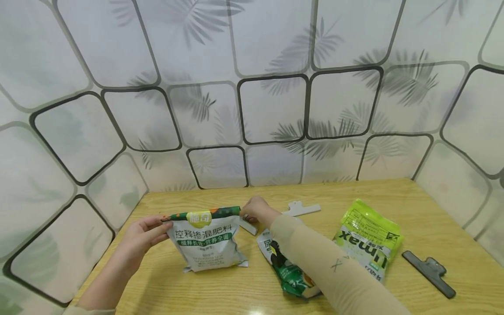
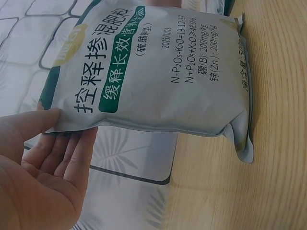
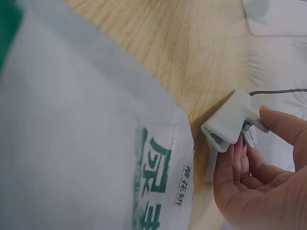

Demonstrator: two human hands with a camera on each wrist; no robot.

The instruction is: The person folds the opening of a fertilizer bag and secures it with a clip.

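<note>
In the head view a white fertilizer bag (image 1: 206, 250) stands on the table, its green top folded over into a narrow band. My left hand (image 1: 139, 238) pinches the left end of that fold; the left wrist view shows the thumb in front of the bag (image 2: 144, 86) and the fingers behind. At the fold's right end is my right hand (image 1: 260, 211). In the right wrist view this hand (image 3: 266, 184) pinches the handles of a white bag clip (image 3: 230, 120), whose mouth looks slightly parted. Whether the clip touches the bag cannot be told.
Beside my right forearm lies a green and white bag (image 1: 293, 278), partly covered by the sleeve. Farther right are a lime-green bag (image 1: 372, 232) and a dark grey clip (image 1: 429, 273). Another white clip (image 1: 305, 209) lies behind the right hand. A patterned wall backs the wooden table (image 1: 189, 295).
</note>
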